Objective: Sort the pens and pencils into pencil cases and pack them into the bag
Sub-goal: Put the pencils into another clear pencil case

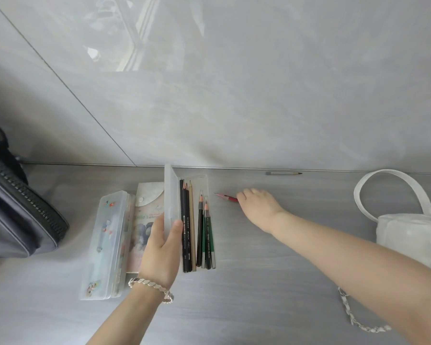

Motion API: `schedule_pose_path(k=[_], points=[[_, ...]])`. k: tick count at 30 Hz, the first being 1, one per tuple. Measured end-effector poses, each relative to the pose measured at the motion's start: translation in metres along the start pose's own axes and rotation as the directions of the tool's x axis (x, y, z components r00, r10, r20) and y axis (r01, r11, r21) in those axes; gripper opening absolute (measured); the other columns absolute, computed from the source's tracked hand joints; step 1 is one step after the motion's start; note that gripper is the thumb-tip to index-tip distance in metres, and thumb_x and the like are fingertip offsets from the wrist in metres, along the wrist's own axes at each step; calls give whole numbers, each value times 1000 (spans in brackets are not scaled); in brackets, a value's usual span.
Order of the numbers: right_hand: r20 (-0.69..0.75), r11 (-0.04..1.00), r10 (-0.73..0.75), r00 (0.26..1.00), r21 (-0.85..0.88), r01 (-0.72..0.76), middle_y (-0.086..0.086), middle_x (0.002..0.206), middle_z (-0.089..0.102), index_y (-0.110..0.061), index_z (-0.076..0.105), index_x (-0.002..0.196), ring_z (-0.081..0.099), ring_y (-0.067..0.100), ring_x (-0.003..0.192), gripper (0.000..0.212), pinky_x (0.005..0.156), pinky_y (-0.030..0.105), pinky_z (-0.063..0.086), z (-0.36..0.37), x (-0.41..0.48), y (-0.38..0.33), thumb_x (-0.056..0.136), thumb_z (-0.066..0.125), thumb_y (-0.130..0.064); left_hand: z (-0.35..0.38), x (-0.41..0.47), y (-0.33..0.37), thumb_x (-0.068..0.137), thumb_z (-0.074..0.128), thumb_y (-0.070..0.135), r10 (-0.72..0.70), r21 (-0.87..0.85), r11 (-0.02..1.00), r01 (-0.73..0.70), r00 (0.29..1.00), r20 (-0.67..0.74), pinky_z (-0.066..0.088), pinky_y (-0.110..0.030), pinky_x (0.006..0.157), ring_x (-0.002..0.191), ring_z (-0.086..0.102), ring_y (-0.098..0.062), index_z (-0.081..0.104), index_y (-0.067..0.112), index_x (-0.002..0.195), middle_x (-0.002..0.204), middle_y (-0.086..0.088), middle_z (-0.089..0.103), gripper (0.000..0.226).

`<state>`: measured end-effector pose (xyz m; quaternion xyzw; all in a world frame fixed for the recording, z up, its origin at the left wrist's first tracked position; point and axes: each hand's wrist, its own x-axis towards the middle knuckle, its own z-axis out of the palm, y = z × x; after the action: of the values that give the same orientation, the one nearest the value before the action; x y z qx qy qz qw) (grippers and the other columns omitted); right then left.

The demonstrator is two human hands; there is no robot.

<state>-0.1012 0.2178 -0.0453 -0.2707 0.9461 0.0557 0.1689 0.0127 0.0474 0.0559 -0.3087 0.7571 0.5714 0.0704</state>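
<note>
Two hands at the open pencil case (202,181), centre of frame.
The left hand (163,247) grips the case's raised lid (171,195), thumb on its inner face, with pencils (187,232) lying in the tray beside it. Just to the right, the right hand (258,206) curls its fingers onto the end of a red pencil (226,197) lying on the table (259,295).

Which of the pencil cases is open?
The clear case holding the pencils: the left hand holds its lid up. The sticker case and the pouch beside it are shut.
</note>
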Motion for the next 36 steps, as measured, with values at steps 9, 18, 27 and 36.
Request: schedule_pose_path(k=[9,18,27,36], points=[[169,525,349,922,779,-342,2,66,41,-6,40,92,45,24,64,13,55,31,31,-8,-57,-22,96,37,-18,8,-5,-13,96,38,35,-65,100,993,60,997,44,27,-34,109,136,35,-21,22,17,145,142,2,40,55],[56,365,387,920,907,-209,0,90,51,-14,50,110,47,10,70,18,58,17,36,-26,-105,-74,94,44,-19,35,-29,-6,97,40,30,-16,98,995,3,992,125,41,-22,75,81,52,0,27,19,143,97,17,54,50],[-86,281,558,826,955,-90,-9,89,58,-18,57,119,54,0,77,28,66,9,38,-28,-119,-72,97,40,-14,37,-39,-5,97,38,29,-19,112,994,2,988,155,38,-17,61,66,42,10,31,22,139,77,23,44,43],[-51,241,564,824,965,-105,-10,69,58,-17,60,107,52,0,54,19,55,7,41,-28,-113,-75,89,55,-12,41,-46,-11,94,41,35,-24,119,993,6,988,152,45,-42,86,102,56,-39,39,26,131,108,-27,59,38]])
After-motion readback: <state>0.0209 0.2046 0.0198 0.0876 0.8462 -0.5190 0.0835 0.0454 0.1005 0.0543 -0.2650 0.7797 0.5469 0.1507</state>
